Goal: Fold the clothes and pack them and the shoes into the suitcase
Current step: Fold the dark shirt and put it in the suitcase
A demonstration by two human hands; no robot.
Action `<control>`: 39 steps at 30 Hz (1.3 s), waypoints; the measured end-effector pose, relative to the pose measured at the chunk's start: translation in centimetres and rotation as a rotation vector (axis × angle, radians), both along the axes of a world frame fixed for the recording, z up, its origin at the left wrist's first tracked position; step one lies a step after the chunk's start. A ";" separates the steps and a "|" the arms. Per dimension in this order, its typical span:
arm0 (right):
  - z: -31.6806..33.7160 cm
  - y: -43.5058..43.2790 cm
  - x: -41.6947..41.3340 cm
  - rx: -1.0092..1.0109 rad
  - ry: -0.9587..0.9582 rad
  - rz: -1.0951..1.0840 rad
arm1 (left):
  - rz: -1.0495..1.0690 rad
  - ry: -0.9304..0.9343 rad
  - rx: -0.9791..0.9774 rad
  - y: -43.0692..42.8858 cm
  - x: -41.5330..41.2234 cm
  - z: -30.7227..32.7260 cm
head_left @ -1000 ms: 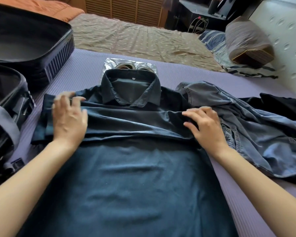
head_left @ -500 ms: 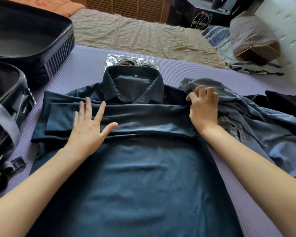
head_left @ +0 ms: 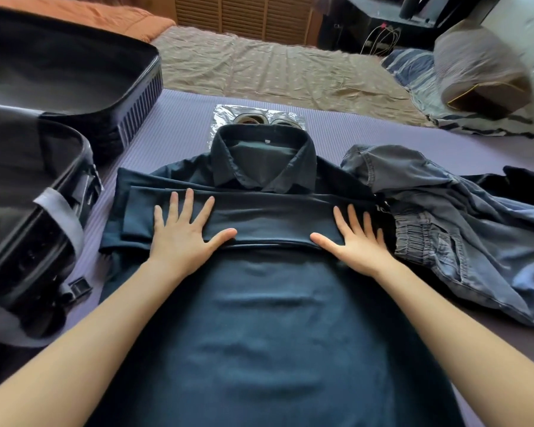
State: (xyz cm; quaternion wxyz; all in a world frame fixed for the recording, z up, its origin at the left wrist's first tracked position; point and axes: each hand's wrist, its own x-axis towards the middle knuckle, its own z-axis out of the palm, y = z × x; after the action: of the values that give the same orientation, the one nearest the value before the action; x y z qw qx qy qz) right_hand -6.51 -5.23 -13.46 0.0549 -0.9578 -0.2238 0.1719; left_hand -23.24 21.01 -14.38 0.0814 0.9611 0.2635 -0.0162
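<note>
Had the left hand (head_left: 182,232) spread wide and pressed flat on the left part of the folded sleeve band (head_left: 275,220), thumb pointing inward along its near edge. Had the right hand (head_left: 355,238) doing the same on the right part, fingers straight and fanned out, not pinching or grabbing anything. Had that band running across the dark navy shirt (head_left: 259,318), just on the near side of the collar (head_left: 262,155). Had the shirt itself flat on the purple mat (head_left: 173,124), collar at the far end, body stretching toward the near edge between both forearms.

Spotted the shoes (head_left: 250,119) just past the collar, sitting on some crinkly shiny plastic (head_left: 225,114), only their tops peeking out. Found a crumpled denim garment (head_left: 463,229) right beside the shirt on the right, touching it next to the right hand, plus something black (head_left: 524,183) further right behind it. Saw the suitcase (head_left: 43,211) lying open on the left, near half with grey straps and a buckle, far half (head_left: 74,78) dark inside. Couldn't really make out more in there, tbh.

Further back, saw a wrinkled beige sheet (head_left: 275,69), a pillow (head_left: 481,69) far right and an orange blanket (head_left: 90,16) far left.
</note>
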 end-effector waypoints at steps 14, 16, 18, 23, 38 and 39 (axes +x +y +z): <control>0.7 0.4 -1.3 0.052 -0.195 0.085 | 0.004 -0.043 0.023 1.9 -1.2 -1.0; 0.2 1.0 -1.9 0.111 -0.092 0.050 | 0.008 -0.045 0.031 1.8 -1.2 -1.1; -0.7 1.2 -2.3 0.077 -0.048 0.036 | 0.014 -0.029 0.026 1.8 -1.1 -1.2; -1.1 1.2 -1.9 0.032 0.005 0.021 | 0.009 0.024 -0.046 2.1 -0.8 -0.8; 5.0 13.4 -12.9 0.530 -0.009 0.282 | 0.188 -0.409 -0.183 -5.7 -17.6 -0.6; 5.0 14.7 -13.9 0.516 0.015 0.321 | 0.175 -0.351 -0.157 -5.7 -18.2 -0.5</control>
State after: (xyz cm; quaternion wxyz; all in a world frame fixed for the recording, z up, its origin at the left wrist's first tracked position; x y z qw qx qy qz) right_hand -20.36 9.43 -8.47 0.2704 -0.8633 -0.4080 0.1231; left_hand -41.43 15.26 -14.87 0.2018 0.9134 0.3255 0.1382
